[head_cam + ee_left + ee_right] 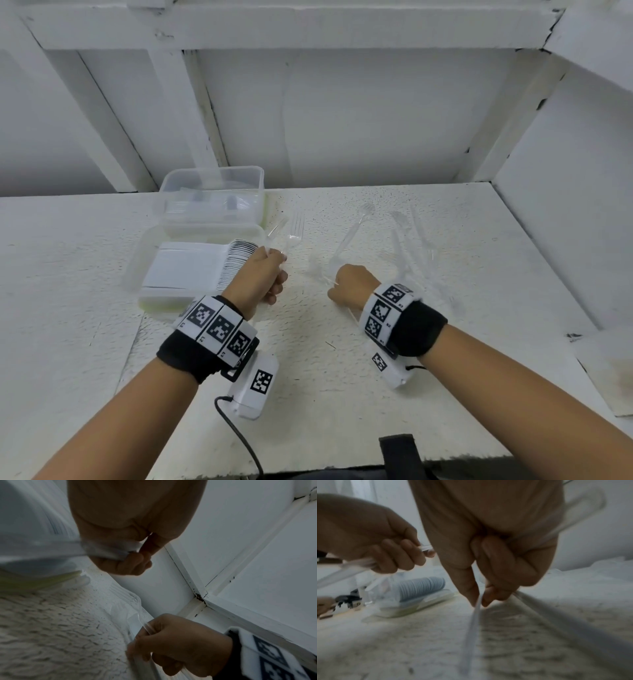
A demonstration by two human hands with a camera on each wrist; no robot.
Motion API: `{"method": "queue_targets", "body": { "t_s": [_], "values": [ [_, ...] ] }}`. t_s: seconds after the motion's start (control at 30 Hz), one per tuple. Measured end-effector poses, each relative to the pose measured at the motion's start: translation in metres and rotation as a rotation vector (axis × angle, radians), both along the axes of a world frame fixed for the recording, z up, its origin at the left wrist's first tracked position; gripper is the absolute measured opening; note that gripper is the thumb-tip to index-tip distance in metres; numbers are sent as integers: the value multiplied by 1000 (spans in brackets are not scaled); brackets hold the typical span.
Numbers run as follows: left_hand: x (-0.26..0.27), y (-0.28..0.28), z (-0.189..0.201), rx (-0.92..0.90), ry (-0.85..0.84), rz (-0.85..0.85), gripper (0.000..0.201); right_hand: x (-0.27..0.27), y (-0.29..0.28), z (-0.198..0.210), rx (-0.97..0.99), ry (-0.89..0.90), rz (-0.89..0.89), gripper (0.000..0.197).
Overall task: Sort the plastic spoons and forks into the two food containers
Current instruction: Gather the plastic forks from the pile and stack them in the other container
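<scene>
Gripping clear forks point(294, 233) in the curled left hand point(263, 277); right hand point(349, 284) pinching a handle off the table point(342, 394). Collecting step, probably. Next: dropping forks into far container point(212, 192), beyond spoon container point(191, 267).

Table left: near container point(147, 260) in front of far container point(212, 181), the two touching.
Near container: stacked spoons point(236, 260) inside.
Table right: loose cutlery point(404, 240), well apart from both containers.
</scene>
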State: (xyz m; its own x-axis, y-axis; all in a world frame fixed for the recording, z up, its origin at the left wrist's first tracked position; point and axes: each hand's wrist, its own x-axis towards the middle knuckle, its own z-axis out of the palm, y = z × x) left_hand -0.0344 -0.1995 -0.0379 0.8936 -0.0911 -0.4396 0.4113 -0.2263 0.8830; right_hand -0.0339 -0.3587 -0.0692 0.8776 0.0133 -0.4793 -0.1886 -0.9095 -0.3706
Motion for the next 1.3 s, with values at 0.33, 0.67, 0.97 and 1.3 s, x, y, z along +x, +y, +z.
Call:
{"method": "queue_targets", "body": {
  "t_s": [0.33, 0.67, 0.97, 1.3],
  "values": [
    [18, -37, 1, 70, -75, -86, 22, -14, -76, 30, 1019, 144, -547, 17],
    [99, -110, -22, 559, -228, -377, 33, 5, -139, 35, 662, -47, -781, 16],
    [131, -128, -47, 930, -189, -602, 27, 49, -152, 13, 236, -139, -629, 22],
    [137, -115, -43, 827, -140, -593, 32, 74, -142, -1, -135, -62, -351, 30]
  ]
}}
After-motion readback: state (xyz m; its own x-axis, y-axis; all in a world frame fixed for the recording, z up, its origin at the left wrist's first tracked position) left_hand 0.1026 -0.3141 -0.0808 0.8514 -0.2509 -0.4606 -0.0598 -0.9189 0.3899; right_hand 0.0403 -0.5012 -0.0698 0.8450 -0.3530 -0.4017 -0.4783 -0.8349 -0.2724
